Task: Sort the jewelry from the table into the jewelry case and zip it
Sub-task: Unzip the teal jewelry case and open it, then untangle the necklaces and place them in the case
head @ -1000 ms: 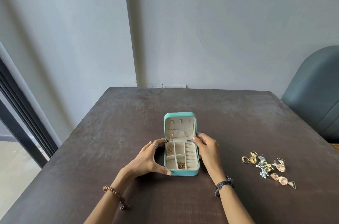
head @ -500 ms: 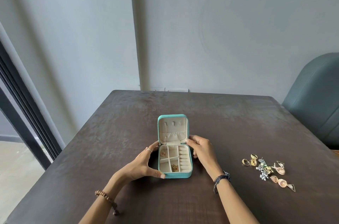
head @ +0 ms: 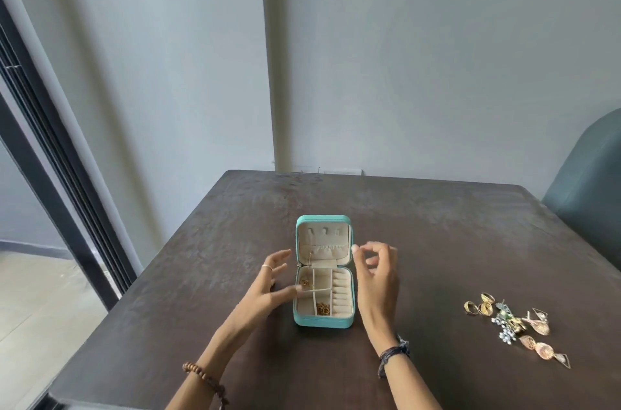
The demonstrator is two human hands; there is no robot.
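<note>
A dark brown table with a mottled, worn-looking top [head: 420, 241] fills the lower part of the view, its far edge close against a plain pale grey wall [head: 437, 56]. A vertical corner ridge [head: 267, 73] runs down that wall to the table's back edge — just beside it, low on the wall, sits a white socket plate [head: 342, 171]. At left stands a black-framed sliding door [head: 50, 174], with pale floor tiles [head: 37, 302] beyond. At right — a grey-blue upholstered chair back [head: 591, 194].

Wooden bead bracelet [head: 204, 381], dark wristband [head: 393, 352]
</note>
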